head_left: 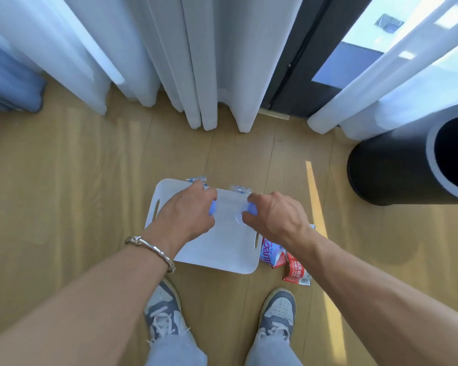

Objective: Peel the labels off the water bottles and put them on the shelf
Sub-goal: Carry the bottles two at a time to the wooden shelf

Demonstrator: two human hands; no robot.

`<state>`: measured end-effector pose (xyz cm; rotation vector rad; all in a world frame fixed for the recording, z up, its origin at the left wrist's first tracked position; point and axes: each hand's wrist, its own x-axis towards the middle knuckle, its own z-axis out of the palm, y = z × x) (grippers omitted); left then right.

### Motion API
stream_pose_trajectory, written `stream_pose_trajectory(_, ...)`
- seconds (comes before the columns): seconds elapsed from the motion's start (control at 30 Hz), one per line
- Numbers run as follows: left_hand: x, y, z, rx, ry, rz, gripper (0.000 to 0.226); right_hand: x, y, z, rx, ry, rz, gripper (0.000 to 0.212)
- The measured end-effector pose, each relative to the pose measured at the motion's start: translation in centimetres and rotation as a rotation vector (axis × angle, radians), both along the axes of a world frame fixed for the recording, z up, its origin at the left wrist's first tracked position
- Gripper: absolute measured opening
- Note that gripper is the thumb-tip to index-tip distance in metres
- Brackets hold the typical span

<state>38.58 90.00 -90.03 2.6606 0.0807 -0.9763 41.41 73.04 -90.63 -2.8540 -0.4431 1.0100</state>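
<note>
The clear plastic water bottle with a blue cap (196,180) hangs from my left hand (185,215) and a second such bottle (240,189) from my right hand (273,215), fingers curled round each cap end, long axes pointing down over the white plastic basket (222,249) on the floor

Both arms stretched forward, hands apart.
Left hand (187,215) grips left cap (212,208); right hand (274,217) grips right cap (251,208).
</note>
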Motion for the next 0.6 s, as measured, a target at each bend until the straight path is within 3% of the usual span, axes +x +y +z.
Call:
stream_pose_trajectory(0.13, 3.0, 1.0, 6.9, -0.004, -0.016, -0.022, 0.032, 3.2, 0.7, 7.0, 0.05, -0.048, -0.021, 0.034)
stream_pose_trajectory(0.4, 9.5, 1.8, 23.1, 0.052, -0.255, -0.103, 0.025, 9.2, 2.0, 22.0, 0.138, -0.199, -0.07, 0.018)
stream_pose_trajectory(0.6, 12.0, 1.3, 34.4, 0.088, -0.355, -0.111, 0.024, 11.9, 1.5, 32.4, 0.2, -0.296, -0.09, 0.031)
